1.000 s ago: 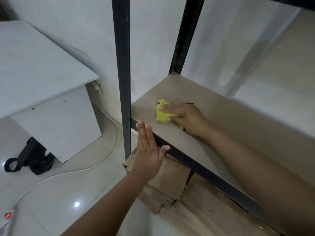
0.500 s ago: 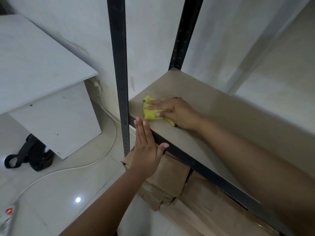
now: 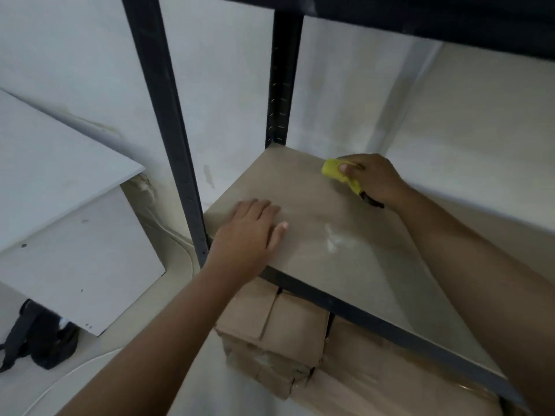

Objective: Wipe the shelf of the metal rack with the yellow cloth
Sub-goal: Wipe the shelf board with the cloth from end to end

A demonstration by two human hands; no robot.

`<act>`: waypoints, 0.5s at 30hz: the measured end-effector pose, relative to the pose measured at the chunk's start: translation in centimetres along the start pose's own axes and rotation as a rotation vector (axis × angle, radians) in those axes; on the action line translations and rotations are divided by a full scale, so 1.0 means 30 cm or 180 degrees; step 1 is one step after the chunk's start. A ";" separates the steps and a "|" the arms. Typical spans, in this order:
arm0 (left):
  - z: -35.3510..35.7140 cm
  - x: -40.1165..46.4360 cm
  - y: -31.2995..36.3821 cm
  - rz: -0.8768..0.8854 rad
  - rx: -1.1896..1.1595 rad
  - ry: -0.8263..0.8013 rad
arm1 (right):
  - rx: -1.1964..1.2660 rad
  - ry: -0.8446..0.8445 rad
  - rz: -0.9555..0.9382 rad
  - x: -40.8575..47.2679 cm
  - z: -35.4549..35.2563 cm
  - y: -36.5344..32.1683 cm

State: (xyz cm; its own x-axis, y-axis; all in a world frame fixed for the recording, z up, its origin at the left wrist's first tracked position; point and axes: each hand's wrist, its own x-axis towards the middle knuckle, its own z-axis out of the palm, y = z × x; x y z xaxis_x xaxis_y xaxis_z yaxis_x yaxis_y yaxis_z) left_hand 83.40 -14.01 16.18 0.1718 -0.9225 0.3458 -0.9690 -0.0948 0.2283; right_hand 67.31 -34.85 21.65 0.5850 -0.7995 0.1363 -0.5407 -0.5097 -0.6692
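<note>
The right hand [image 3: 372, 178] is up at the back of the shelf [image 3: 345, 265] now, close to the wall, with the yellow cloth [image 3: 339, 175] bunched under curled fingers and thumb and pressed onto the board. Half a second ago that cloth sat near the front-left corner, just beside the front upright [image 3: 168, 139]; it has swept away from the edge towards the rear upright [image 3: 283, 79]. The left hand [image 3: 249, 232] has shifted too: earlier it hovered at the dark front rail [image 3: 360, 310], now it lies flat on the shelf surface near the front-left corner, fingers straight and spread, holding nothing, apparently bracing. The two hands are well apart, one front, one back. A pale smudge [image 3: 336, 238] shows on the board between them, so the middle looks not yet wiped clean. My read is that the front corner has had a pass and the back strip is being covered now, with the long stretch of shelf to the right yet to be done. Under the shelf sit cardboard boxes [image 3: 276, 334], and off to the left a white table [image 3: 60, 175] with a black bag [image 3: 42, 337] on the floor.
</note>
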 end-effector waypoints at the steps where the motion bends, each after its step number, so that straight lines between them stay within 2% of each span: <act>1: -0.003 0.052 -0.020 0.0041 -0.0016 -0.0250 | -0.0315 0.0139 0.0184 0.021 0.019 0.039; 3: 0.011 0.141 -0.057 0.0145 -0.0062 -0.0652 | -0.0946 -0.0080 0.0256 0.036 0.080 0.095; 5: 0.034 0.192 -0.081 0.0298 -0.0165 -0.0747 | -0.1303 -0.0136 0.0048 0.024 0.126 0.107; 8: 0.077 0.205 -0.100 0.0433 -0.0236 -0.0931 | -0.1031 -0.0131 -0.0097 -0.060 0.137 0.077; 12: 0.099 0.202 -0.112 0.0505 -0.0143 -0.0892 | -0.0714 -0.0336 -0.0281 -0.288 0.187 -0.027; 15: 0.105 0.203 -0.113 0.0603 -0.0139 -0.0816 | -0.0371 -0.0595 -0.0138 -0.421 0.196 -0.106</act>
State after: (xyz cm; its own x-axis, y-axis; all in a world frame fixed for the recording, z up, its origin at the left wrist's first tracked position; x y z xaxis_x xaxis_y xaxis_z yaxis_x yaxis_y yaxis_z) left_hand 87.16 -20.49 14.65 -0.0668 -0.9870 0.1465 -0.9699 0.0987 0.2226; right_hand 65.18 -21.26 17.75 0.7051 -0.7088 0.0181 -0.5725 -0.5842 -0.5753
